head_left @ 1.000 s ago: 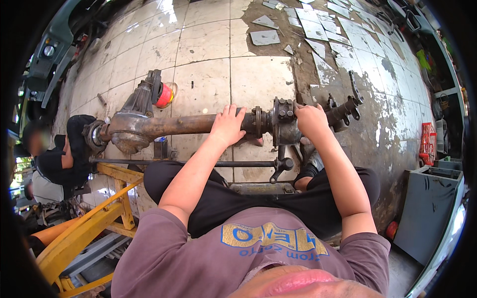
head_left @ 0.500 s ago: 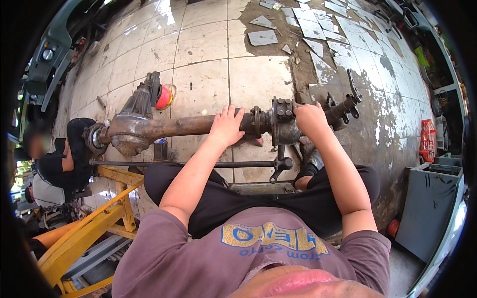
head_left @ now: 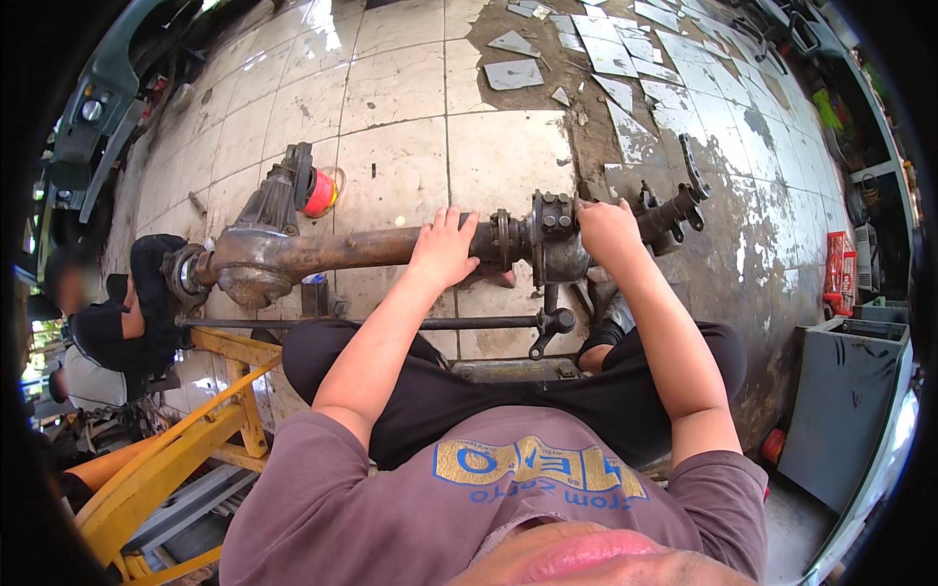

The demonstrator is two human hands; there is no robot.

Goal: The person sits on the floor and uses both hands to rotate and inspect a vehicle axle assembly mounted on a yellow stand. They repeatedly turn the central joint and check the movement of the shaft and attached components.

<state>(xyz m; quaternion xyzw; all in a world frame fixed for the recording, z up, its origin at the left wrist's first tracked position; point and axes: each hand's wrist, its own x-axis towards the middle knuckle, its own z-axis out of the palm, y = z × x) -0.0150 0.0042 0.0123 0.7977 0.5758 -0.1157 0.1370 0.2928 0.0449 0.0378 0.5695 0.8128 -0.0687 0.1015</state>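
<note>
A rusty vehicle axle (head_left: 337, 251) lies across in front of me, with a bulging differential housing (head_left: 256, 249) toward its left end. My left hand (head_left: 445, 248) rests on the axle tube with its fingers stretched out over the top. At the right end of the tube is a greasy steering knuckle (head_left: 562, 256) with a bolted cap. My right hand (head_left: 608, 232) is curled against the right side of this knuckle; its fingertips are partly hidden. Nearer to me, a long dark steering rod (head_left: 459, 323) runs parallel to the axle and ends in a ball joint (head_left: 560, 321).
A yellow metal frame (head_left: 210, 430) stands at the lower left, and a person in dark clothes (head_left: 117, 317) is beyond it. A red reel (head_left: 320, 192) lies behind the axle. Broken tiles (head_left: 513, 74) litter the far floor. A grey cabinet (head_left: 842, 410) stands at right.
</note>
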